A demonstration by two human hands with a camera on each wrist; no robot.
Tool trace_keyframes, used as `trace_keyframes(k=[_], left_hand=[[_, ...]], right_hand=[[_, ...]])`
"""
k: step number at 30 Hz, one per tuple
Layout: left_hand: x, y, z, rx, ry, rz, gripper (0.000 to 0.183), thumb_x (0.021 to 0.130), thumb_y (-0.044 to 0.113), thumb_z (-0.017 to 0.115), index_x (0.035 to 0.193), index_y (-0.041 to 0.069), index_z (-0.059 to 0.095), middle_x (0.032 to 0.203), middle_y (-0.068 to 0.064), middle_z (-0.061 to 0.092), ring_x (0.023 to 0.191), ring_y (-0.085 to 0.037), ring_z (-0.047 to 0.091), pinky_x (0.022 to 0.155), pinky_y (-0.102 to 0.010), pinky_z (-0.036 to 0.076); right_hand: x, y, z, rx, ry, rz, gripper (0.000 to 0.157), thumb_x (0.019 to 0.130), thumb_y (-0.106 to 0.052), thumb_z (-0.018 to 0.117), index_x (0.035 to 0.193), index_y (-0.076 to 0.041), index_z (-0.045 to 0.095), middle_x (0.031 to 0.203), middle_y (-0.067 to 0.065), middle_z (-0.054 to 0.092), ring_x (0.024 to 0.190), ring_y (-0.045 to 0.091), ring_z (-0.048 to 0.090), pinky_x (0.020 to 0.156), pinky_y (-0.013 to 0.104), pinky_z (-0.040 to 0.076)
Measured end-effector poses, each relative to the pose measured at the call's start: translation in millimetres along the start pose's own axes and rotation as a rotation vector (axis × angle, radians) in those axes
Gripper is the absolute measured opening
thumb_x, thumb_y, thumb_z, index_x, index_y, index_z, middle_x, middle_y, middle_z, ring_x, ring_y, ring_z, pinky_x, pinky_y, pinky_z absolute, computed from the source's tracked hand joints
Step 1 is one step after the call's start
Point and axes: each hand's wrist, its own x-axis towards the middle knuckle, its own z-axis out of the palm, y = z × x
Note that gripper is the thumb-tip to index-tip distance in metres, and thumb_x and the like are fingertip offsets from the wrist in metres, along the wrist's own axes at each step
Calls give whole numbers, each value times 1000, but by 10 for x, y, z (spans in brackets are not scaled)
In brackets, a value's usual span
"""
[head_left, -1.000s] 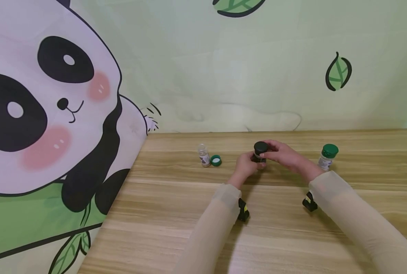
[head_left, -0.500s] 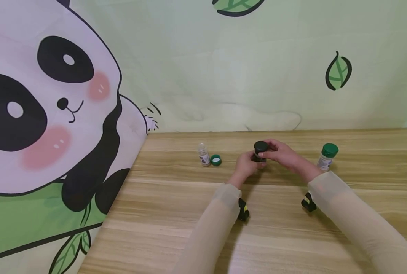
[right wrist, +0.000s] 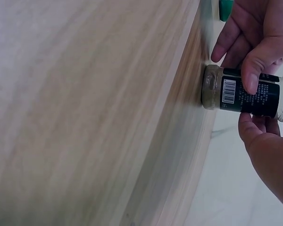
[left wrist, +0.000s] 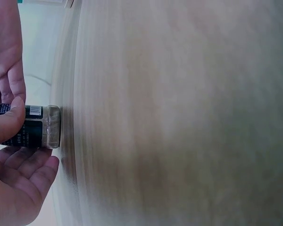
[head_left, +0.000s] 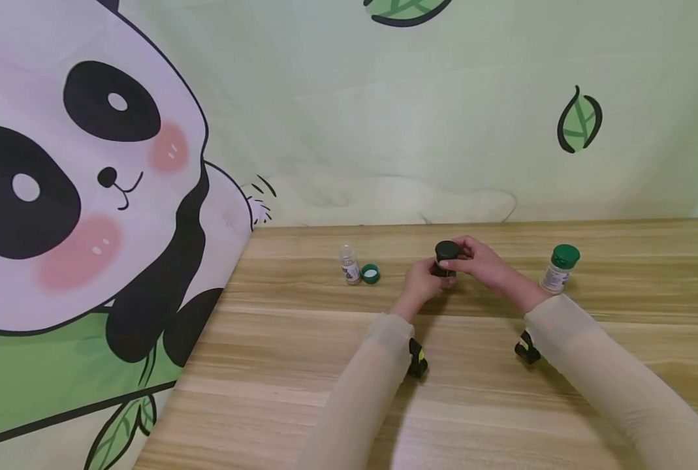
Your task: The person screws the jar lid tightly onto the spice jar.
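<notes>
An upright spice jar (right wrist: 228, 92) with a black label stands at the tabletop between both hands, its clear base showing greyish contents. My left hand (head_left: 424, 282) grips the jar's body, with the thumb across the label (left wrist: 30, 134) in the left wrist view. From the other side, my right hand (head_left: 485, 266) holds the black cap (head_left: 447, 249) at the jar's top, thumb in front and fingers behind. In the right wrist view the cap is mostly cut off by the frame's edge.
Left of the hands stands an uncapped clear jar (head_left: 350, 265), with a green cap (head_left: 370, 274) lying inside-up beside it. A green-capped jar (head_left: 560, 269) stands right, close behind the right forearm. The wooden table (head_left: 472, 405) ends at a panda-printed backdrop (head_left: 349, 130).
My right wrist has shifted very slightly left, while its fingers stay at the black cap. The left hand keeps its grip, and the jar stays in the same spot.
</notes>
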Motion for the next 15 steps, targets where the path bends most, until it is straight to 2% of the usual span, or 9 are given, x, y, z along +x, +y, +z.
trace_keyframes(k=[4,7,11,15], left_hand=[[-1,5,-5,-2,-3,0,42,84,12,78,123,5,68,119,-13,72,105,-19,66,84,-21,50],[-6,8,-7,-6,-7,4,42,84,12,78,124,5,68,120,-14,72,107,-20,66,84,-21,50],[-13,11,-8,2,-7,7,42,84,12,78,124,5,68,120,-14,72,105,-19,66,81,-20,50],[-14,19,-6,1,-5,-4,41,84,12,78,124,5,68,120,-13,72,104,-19,66,81,-20,50]], right_hand=[[-3,-15,25,-3,23,-4,56,96,-14,61,140,8,35,144,30,46,133,34,45,100,23,44],[-7,-26,45,-20,48,-5,56,96,-14,62,139,8,35,142,31,47,131,34,47,93,17,42],[-9,-35,63,-39,77,-8,55,95,-13,63,137,9,36,140,31,49,130,36,49,97,22,42],[-4,-29,56,-41,75,-18,57,94,-12,64,138,10,35,141,33,49,132,39,48,104,34,42]])
